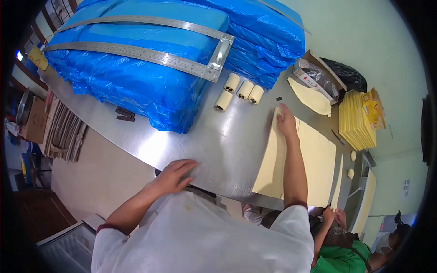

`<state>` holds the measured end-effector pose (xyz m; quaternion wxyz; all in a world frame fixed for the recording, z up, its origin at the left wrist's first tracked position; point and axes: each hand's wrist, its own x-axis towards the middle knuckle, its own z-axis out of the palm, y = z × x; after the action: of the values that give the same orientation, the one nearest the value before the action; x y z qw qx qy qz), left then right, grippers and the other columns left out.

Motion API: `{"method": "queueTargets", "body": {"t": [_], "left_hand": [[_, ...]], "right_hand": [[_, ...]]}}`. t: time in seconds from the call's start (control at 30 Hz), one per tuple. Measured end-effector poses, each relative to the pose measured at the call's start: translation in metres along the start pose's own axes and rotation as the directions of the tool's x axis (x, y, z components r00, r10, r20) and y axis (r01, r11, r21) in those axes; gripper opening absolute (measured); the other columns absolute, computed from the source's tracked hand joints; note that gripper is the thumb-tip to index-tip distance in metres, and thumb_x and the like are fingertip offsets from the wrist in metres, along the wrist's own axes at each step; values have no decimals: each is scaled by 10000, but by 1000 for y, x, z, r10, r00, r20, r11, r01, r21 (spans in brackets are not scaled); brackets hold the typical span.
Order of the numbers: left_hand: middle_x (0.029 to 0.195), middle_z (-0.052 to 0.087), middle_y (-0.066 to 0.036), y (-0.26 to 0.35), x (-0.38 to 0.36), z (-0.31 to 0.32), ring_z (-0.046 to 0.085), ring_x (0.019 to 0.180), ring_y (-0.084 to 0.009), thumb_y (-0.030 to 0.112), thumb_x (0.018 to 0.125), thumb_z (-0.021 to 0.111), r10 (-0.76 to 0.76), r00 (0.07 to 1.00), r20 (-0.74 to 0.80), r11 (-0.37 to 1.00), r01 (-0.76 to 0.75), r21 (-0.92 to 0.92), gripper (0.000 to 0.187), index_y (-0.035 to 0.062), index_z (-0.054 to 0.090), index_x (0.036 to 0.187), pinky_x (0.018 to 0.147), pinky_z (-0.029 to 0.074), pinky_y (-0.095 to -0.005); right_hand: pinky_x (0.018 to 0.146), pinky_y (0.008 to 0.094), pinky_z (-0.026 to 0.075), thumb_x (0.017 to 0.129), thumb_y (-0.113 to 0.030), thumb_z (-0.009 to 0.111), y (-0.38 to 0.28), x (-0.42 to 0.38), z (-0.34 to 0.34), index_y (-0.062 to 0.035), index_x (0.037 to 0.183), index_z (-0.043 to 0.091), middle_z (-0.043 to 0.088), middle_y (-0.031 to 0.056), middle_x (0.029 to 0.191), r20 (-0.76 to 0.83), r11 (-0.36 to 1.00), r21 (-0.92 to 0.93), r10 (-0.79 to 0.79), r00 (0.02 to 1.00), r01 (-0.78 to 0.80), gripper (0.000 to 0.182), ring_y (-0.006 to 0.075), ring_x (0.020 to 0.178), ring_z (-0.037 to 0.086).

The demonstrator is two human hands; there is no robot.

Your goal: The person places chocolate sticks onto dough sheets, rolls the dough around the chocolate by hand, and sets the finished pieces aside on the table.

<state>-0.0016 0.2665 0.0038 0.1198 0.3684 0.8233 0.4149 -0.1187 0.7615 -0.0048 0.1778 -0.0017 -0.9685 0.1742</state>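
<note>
My right hand (286, 122) rests at the far left corner of a flat sheet of pale dough (314, 159) marked with cut lines; whether its fingers grip the dough edge is unclear. A small dark stick (279, 98) lies just beyond the fingertips. My left hand (176, 176) is at the near table edge, fingers apart, holding nothing. Several rolled dough pieces with dark filling (231, 82) stand grouped on the metal table (218, 145), left of my right hand.
Blue plastic-wrapped stacks (132, 77) with a metal frame (168, 59) fill the back left. More dark sticks (125, 113) lie beside them. At the right are a dough piece (309, 95), a carton (314, 75), a yellow stack (356, 123) and a co-worker's hands (334, 216).
</note>
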Motion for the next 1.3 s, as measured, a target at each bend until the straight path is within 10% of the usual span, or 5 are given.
{"method": "queueTargets", "body": {"t": [0.2,0.3,0.43,0.67,1.3], "left_hand": [[1255,637,-192,12,-35,0,615,1157,-375,83,848,714,-192,939,-284,979,163,-123,481,15,600,1311,994,493,-427],[1220,654,-193,14,-38,5,623,1142,-374,72,856,705,-234,908,-347,970,192,-152,442,10,615,1285,979,503,-424],[1186,672,-183,9,-33,14,634,1115,-364,68,859,699,-274,862,-426,960,214,-183,411,13,630,1261,972,495,-415],[1096,694,-137,-3,-16,30,648,1012,-321,40,843,683,-187,785,-591,978,208,-32,330,37,672,1173,864,470,-404],[970,685,-70,-10,-16,55,629,885,-273,15,779,674,-96,687,-721,960,256,116,263,81,707,1032,772,440,-396]], "right_hand": [[1004,440,489,895,-46,594,26,30,-3,-15,1337,544,643,245,1244,296,997,-16,73,952,-71,446,390,1159,623],[986,441,498,902,-39,577,16,38,-3,1,1293,573,655,242,1211,222,993,-113,-6,975,31,393,399,1144,627],[1058,472,448,955,-112,557,-75,34,32,22,1355,528,594,271,1324,161,957,197,-246,956,213,423,438,1244,563],[1197,549,242,1034,-298,454,-177,33,92,29,1523,333,313,251,1593,294,924,51,-377,878,380,601,408,1495,270],[1192,579,243,1010,-299,464,-185,20,93,-7,1502,383,325,210,1599,354,910,11,-392,849,415,577,362,1502,281]]}}
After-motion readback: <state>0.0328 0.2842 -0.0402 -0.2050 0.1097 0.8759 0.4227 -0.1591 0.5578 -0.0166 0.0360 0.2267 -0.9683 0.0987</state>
